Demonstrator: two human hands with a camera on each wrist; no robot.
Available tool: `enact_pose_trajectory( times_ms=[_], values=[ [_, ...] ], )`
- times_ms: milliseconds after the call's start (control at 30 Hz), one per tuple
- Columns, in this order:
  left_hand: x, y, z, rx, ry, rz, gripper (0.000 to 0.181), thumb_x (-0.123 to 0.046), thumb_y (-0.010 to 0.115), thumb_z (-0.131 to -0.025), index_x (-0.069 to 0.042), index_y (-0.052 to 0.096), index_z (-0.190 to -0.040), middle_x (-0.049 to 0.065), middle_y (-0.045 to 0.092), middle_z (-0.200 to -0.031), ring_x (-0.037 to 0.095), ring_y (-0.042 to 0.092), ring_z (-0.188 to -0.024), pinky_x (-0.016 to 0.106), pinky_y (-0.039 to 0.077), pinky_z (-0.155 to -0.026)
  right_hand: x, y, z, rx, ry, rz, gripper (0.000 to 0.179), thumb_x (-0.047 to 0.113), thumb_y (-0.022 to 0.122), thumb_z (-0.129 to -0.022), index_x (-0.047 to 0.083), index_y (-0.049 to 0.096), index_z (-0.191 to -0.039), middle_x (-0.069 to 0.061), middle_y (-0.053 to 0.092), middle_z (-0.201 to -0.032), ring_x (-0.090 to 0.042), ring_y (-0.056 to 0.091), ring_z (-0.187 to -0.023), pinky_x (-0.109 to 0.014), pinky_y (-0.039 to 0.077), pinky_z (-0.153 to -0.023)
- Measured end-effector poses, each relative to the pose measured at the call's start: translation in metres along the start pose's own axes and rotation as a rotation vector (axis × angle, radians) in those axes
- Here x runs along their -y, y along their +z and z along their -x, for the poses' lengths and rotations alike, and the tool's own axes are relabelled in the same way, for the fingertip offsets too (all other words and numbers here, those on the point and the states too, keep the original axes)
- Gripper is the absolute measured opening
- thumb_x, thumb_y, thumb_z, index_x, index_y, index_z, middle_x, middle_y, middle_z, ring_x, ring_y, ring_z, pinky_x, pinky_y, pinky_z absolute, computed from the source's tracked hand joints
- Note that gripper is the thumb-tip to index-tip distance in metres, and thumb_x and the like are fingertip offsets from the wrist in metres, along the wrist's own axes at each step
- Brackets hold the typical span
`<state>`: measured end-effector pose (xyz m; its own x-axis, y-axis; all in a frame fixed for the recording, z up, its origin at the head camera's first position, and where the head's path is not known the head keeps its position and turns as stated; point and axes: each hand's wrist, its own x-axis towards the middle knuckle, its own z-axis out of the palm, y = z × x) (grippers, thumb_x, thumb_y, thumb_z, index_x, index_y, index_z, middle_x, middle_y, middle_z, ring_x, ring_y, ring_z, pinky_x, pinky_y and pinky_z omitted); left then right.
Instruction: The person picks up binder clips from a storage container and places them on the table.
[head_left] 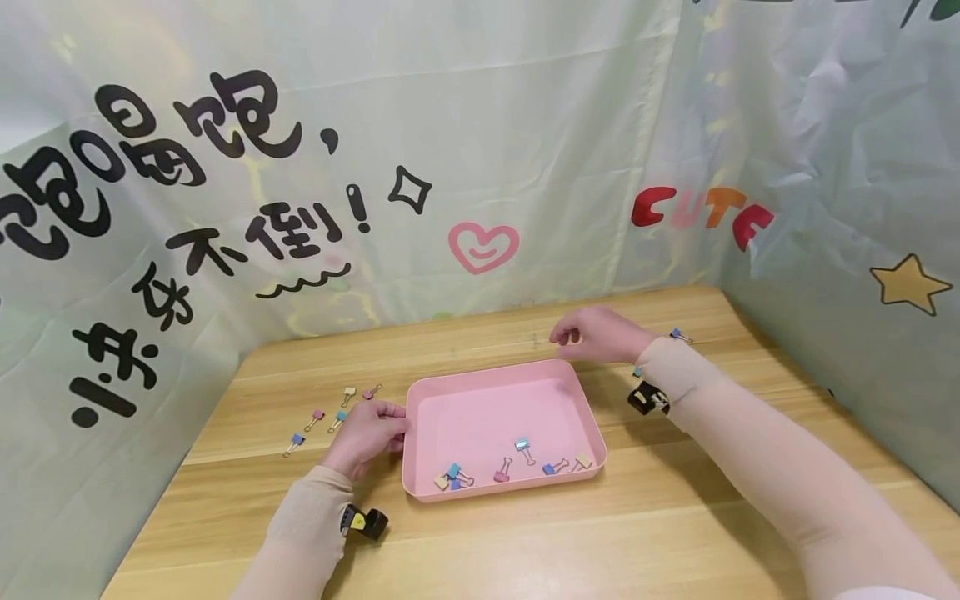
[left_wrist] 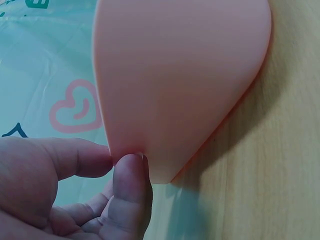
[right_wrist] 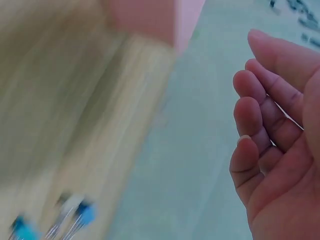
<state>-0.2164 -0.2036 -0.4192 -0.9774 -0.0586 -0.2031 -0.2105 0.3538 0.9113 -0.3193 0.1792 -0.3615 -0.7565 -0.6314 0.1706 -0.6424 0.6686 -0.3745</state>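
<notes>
A shallow pink tray [head_left: 487, 421] lies on the wooden table with several small binder clips in it, mostly along its near side, one of them a light blue binder clip [head_left: 522, 446]. My left hand [head_left: 366, 437] pinches the tray's left wall at the rim; the left wrist view shows the thumb [left_wrist: 131, 187] against the outer face of the wall. Beyond the tray's far right corner hovers my right hand [head_left: 603, 335], apart from the tray. In the right wrist view its fingers [right_wrist: 248, 116] are loosely curled with nothing in them.
Left of the tray lie several loose binder clips, among them a blue binder clip [head_left: 297, 439] and a white binder clip [head_left: 349, 392]. Another blue binder clip [head_left: 678, 334] is on the right, partly behind my right wrist. A printed curtain [head_left: 540, 150] hangs along the table's back and sides.
</notes>
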Motion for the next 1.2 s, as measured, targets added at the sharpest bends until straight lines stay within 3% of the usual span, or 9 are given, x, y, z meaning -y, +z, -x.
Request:
enact_pose_trajectory(
  times_ms=[233, 433, 567, 733, 867, 1033, 1200],
  values=[
    [0.001, -0.001, 0.0, 0.001, 0.007, -0.002, 0.018, -0.001, 0.065, -0.085, 0.007, 0.063, -0.101, 0.016, 0.063, -0.089, 0.02, 0.062, -0.069, 0.031, 0.055, -0.062, 0.057, 0.017, -0.026, 0.081, -0.149, 0.014, 0.019, 0.024, 0.075, -0.085, 0.014, 0.073, -0.101, 0.006, 0.067, -0.088, -0.015, 0.06, -0.081, -0.027, 0.049, -0.073],
    [0.0, -0.001, 0.0, -0.001, 0.004, -0.013, 0.017, -0.001, 0.065, -0.086, 0.007, 0.063, -0.101, 0.016, 0.063, -0.089, 0.019, 0.061, -0.068, 0.03, 0.055, -0.061, 0.093, 0.043, -0.044, 0.206, -0.293, 0.038, 0.02, 0.03, 0.075, -0.084, 0.014, 0.074, -0.096, 0.012, 0.062, -0.081, -0.008, 0.057, -0.075, -0.022, 0.047, -0.069],
    [-0.001, -0.001, 0.0, 0.003, 0.002, -0.019, 0.017, -0.002, 0.065, -0.086, 0.006, 0.063, -0.101, 0.016, 0.063, -0.09, 0.02, 0.062, -0.069, 0.03, 0.055, -0.062, 0.111, 0.063, -0.048, 0.282, -0.339, 0.04, 0.02, 0.033, 0.074, -0.084, 0.014, 0.073, -0.09, 0.014, 0.061, -0.077, -0.004, 0.055, -0.071, -0.019, 0.047, -0.066],
    [-0.001, -0.001, 0.001, 0.003, 0.0, -0.018, 0.016, -0.002, 0.066, -0.086, 0.006, 0.063, -0.1, 0.016, 0.063, -0.089, 0.02, 0.062, -0.069, 0.03, 0.056, -0.062, 0.129, 0.086, -0.046, 0.349, -0.323, 0.077, 0.016, 0.038, 0.076, -0.08, 0.023, 0.07, -0.08, 0.018, 0.058, -0.07, 0.001, 0.05, -0.063, -0.015, 0.044, -0.06],
    [-0.001, -0.001, 0.001, 0.0, -0.002, -0.021, 0.016, -0.003, 0.066, -0.086, 0.005, 0.063, -0.099, 0.015, 0.063, -0.089, 0.02, 0.062, -0.069, 0.03, 0.055, -0.062, 0.138, 0.098, -0.044, 0.387, -0.328, 0.11, 0.023, 0.043, 0.078, -0.074, 0.025, 0.065, -0.067, 0.019, 0.054, -0.061, 0.001, 0.045, -0.056, -0.015, 0.04, -0.053],
    [-0.001, 0.0, 0.001, 0.001, -0.002, -0.016, 0.016, -0.002, 0.065, -0.086, 0.006, 0.063, -0.1, 0.015, 0.063, -0.089, 0.02, 0.062, -0.069, 0.03, 0.055, -0.061, 0.143, 0.108, -0.044, 0.41, -0.387, 0.149, 0.032, 0.049, 0.079, -0.071, 0.026, 0.061, -0.059, 0.021, 0.051, -0.058, 0.001, 0.042, -0.055, -0.014, 0.037, -0.05],
    [0.0, 0.0, 0.0, -0.003, 0.005, -0.008, 0.017, -0.001, 0.065, -0.085, 0.007, 0.063, -0.1, 0.015, 0.063, -0.088, 0.02, 0.063, -0.068, 0.03, 0.055, -0.061, 0.148, 0.113, -0.047, 0.418, -0.454, 0.183, 0.03, 0.049, 0.079, -0.071, 0.025, 0.064, -0.062, 0.021, 0.052, -0.059, 0.002, 0.043, -0.055, -0.012, 0.037, -0.051]
  ],
)
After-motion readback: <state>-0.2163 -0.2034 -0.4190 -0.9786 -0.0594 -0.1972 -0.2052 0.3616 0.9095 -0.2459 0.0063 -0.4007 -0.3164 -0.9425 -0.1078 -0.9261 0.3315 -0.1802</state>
